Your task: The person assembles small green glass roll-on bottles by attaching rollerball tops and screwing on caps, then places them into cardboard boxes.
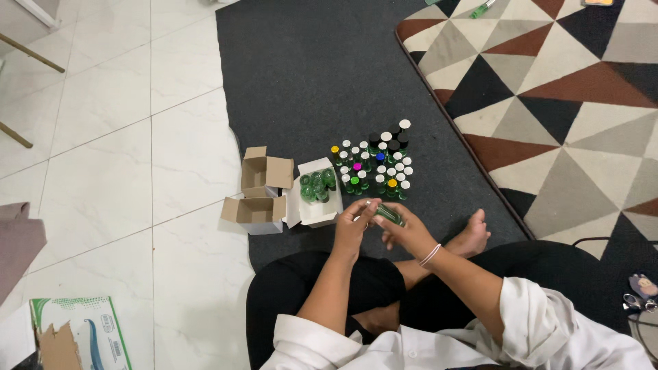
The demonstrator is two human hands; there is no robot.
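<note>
Green bottle, small and glass-like, is held level between both hands just above the person's crossed legs, near the dark mat's near edge. The left hand closes on its left end, seemingly at the cap; the right hand wraps the body, fingers clamped round it. Risk: a bottle this small could slip during twisting and drop onto the cluster of capped bottles just beyond, toppling them; any liquid inside could spill, though contents cannot be told. Containers: a white box, open, holds several green bottles at its far end; two brown boxes left of it stand open, nothing visible inside. A patterned rug lies far right.
</note>
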